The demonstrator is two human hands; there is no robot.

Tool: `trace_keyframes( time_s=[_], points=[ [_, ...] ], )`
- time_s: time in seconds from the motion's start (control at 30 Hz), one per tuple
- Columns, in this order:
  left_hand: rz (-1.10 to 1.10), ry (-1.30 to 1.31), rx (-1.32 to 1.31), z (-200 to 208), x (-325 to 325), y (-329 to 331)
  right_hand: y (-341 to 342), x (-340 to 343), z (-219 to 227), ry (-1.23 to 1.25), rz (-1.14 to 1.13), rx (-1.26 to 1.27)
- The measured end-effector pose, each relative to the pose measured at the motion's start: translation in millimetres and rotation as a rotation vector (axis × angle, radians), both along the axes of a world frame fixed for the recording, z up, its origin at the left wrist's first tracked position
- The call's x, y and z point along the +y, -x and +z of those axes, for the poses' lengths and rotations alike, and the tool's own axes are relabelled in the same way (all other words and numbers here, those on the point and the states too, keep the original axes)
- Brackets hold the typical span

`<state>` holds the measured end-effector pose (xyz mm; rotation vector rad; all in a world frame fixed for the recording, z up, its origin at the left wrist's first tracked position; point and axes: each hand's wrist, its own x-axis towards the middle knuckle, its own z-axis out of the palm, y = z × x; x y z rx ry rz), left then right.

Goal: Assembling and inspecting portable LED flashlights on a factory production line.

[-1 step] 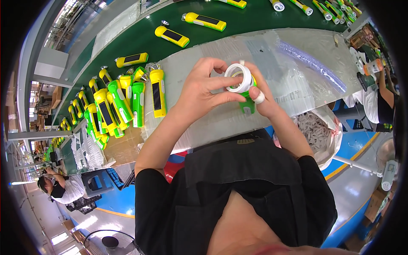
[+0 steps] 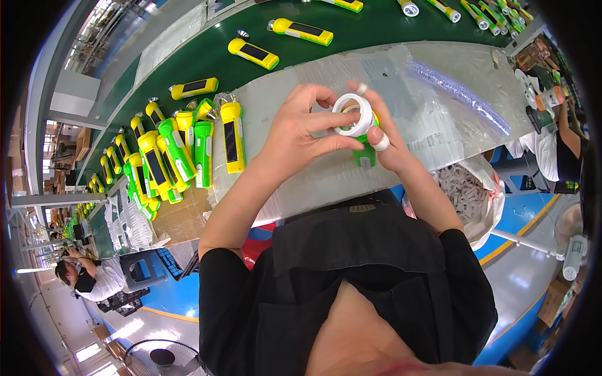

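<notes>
Over the near part of the table I hold a green and yellow flashlight (image 2: 364,155), its head up toward me, with a white ring (image 2: 345,103) at the head. My left hand (image 2: 300,128) has fingers closed at the ring's left side, one fingertip reaching into its opening. My right hand (image 2: 392,141) is wrapped round the flashlight from the right, thumb against the ring's lower edge; white covers sit on the thumb and a fingertip. Whether the ring is fully seated cannot be told. Left of my hands lies a yellow flashlight (image 2: 232,139) with a dark panel.
Several yellow and green flashlights (image 2: 152,160) are heaped at the left. More flashlights (image 2: 302,31) lie on the green surface (image 2: 370,31) beyond. A clear plastic tube (image 2: 464,97) lies at the right. A bag (image 2: 495,213) of white rings stands by my right arm. Other people (image 2: 103,276) sit farther off.
A covered fingertip of my right hand has lifted slightly and shifted right, away from the ring's far edge. The rest has barely moved.
</notes>
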<state>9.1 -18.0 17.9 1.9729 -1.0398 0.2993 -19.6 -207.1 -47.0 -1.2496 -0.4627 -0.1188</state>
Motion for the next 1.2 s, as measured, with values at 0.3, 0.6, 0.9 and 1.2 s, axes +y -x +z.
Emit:
trace_keyframes(
  time_s=[0.3,0.6,0.9,1.2],
  points=[
    [-0.044,-0.043,-0.099,-2.5,-33.5,1.6,-12.1,-74.7,74.9,0.849,-0.040,-0.431],
    [-0.087,0.028,0.088,-15.0,-58.2,4.5,-22.6,-72.2,134.8,1.344,0.285,-0.396],
    [-0.065,0.030,0.115,-20.1,-63.0,-1.8,-18.9,-58.6,115.5,1.654,-0.239,-0.101],
    [-0.066,-0.015,0.136,-19.3,-66.6,-3.4,-20.7,-55.5,128.7,1.649,-0.051,-0.103]
  ],
)
